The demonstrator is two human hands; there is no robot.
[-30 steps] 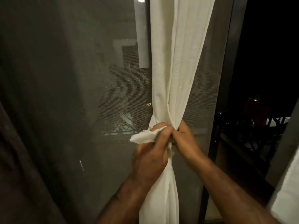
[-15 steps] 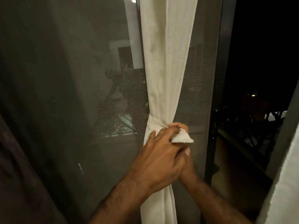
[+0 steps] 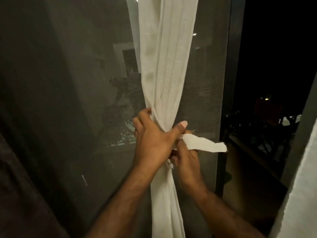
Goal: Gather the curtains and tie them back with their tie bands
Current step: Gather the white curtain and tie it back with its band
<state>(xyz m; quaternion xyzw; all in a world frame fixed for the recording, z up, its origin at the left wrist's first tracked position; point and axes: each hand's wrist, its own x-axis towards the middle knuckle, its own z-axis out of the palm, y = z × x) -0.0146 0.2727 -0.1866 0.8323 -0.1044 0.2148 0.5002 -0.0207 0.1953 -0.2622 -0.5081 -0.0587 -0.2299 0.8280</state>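
Observation:
A white curtain (image 3: 167,69) hangs gathered into one bunch in front of a dark mesh screen. My left hand (image 3: 151,139) grips the bunch at its narrow waist, fingers wrapped round its left side and thumb stretched across the front. Just below and to the right, my right hand (image 3: 186,156) holds the white tie band (image 3: 205,146), whose loose end sticks out to the right. A frayed bit of band shows under my left hand. The part of the band that goes round the curtain is hidden by my hands.
The mesh screen (image 3: 72,100) fills the left and middle, with a dark door frame (image 3: 228,100) at its right. Beyond the frame lies a dark balcony with a railing (image 3: 267,127). Another pale curtain edge (image 3: 301,194) hangs at the far right.
The band's loose end went from the left of the bunch to the right and now hangs longer. My left hand moved up to grasp the curtain's waist; my right hand dropped below it.

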